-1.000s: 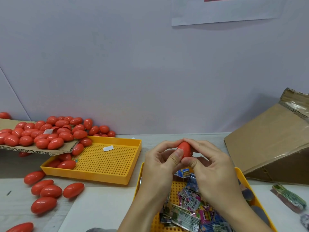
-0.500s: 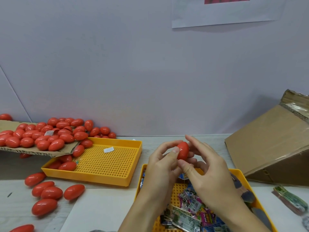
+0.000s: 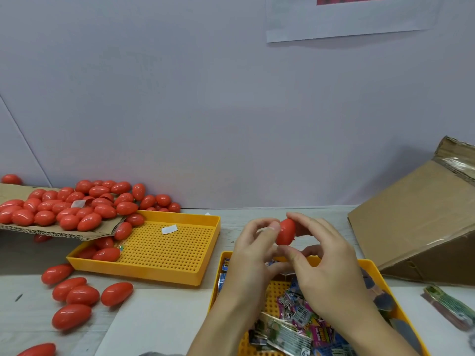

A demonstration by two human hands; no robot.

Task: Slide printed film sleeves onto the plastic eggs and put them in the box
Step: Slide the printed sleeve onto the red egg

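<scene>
Both hands meet above the near tray [image 3: 373,268] of sleeves [image 3: 295,330]. The left hand [image 3: 253,255] pinches a bare red egg [image 3: 285,231] with fingertips curled round it (thumb hidden); the right hand [image 3: 323,260] arches over it, fingers clasping its far side. The box [image 3: 413,227] lies right of the right hand.

table [image 3: 257,217] under trays [image 3: 164,250], eggs [image 3: 77,294]

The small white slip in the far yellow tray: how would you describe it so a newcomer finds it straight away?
Start at the far yellow tray, the perforated one left of the hands, partly under the cardboard flap heaped with red eggs. The white slip lies flat on its holed floor near the back wall. It is the only pale, flat scrap there; everything else in that tray is a glossy red egg.
</scene>
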